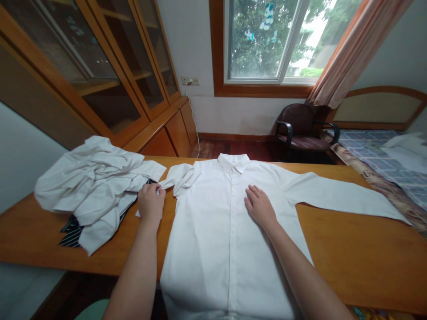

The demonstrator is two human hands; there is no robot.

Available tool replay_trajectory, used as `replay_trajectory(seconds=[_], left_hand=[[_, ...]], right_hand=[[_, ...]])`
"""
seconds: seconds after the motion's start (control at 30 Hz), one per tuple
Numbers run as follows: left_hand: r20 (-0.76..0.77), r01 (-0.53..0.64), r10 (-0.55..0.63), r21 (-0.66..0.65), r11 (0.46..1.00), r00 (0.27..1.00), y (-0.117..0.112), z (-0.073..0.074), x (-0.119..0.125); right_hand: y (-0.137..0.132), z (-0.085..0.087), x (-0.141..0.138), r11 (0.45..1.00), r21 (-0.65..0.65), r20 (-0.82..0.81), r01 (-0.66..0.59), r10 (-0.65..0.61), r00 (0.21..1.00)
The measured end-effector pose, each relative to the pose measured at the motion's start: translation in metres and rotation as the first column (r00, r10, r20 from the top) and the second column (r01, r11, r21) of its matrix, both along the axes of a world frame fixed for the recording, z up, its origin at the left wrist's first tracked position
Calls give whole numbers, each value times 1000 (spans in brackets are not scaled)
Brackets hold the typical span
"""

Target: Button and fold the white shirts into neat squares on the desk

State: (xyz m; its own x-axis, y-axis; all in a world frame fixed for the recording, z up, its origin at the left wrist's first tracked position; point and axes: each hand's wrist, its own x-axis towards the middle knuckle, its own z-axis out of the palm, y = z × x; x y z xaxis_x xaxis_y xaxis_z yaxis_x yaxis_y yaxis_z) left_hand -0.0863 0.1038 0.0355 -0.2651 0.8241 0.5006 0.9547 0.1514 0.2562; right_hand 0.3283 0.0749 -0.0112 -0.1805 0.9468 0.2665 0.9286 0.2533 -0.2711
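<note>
Forearms: the left forearm [135,271] and right forearm [300,271] reach in over the table's near edge, the right one across the shirt.
Shirt: the white shirt [207,231] lies front up and buttoned, collar [233,162] at the table's far edge, lower part over the near edge.
Left hand: the left hand [151,202] pinches the end of the bunched sleeve [183,177].
Right hand: the right hand [260,206] rests flat on the shirt's chest, fingers extended.
Straight sleeve: the other sleeve [343,195] stretches toward the table's right end.
Pile: crumpled white clothes [96,173] over dark striped cloth [71,233], at the left end of the table [360,253].
Beyond the far edge: a cabinet [156,120], chair [303,126] and bed [383,146].
</note>
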Motion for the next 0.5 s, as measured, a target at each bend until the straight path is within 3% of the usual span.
replay_trajectory(seconds=[0.13, 0.27, 0.33, 0.37, 0.43, 0.5], left_hand=[[-56, 74, -62, 262, 962, 997, 4, 35, 24], [-206, 365, -308, 368, 855, 929, 5, 57, 67], [-300, 583, -503, 335, 740, 811, 0, 55, 95], [-331, 697, -615, 286, 658, 716, -4, 51, 111], [-376, 871, -787, 161, 465, 489, -16, 37, 141], [-401, 962, -880, 12, 273, 255, -31, 20, 166]], right_hand=[[0, 0, 0, 1000, 18, -5, 2, -2, 1000], [0, -2, 0, 999, 52, -35, -15, 16, 999], [1, -4, 1, 997, 71, -65, -24, 29, 997], [1, -5, 1, 996, 79, -83, -29, 36, 996], [2, -6, 3, 995, 94, -130, -36, 48, 990], [3, -7, 6, 994, 107, -195, -29, 49, 980]])
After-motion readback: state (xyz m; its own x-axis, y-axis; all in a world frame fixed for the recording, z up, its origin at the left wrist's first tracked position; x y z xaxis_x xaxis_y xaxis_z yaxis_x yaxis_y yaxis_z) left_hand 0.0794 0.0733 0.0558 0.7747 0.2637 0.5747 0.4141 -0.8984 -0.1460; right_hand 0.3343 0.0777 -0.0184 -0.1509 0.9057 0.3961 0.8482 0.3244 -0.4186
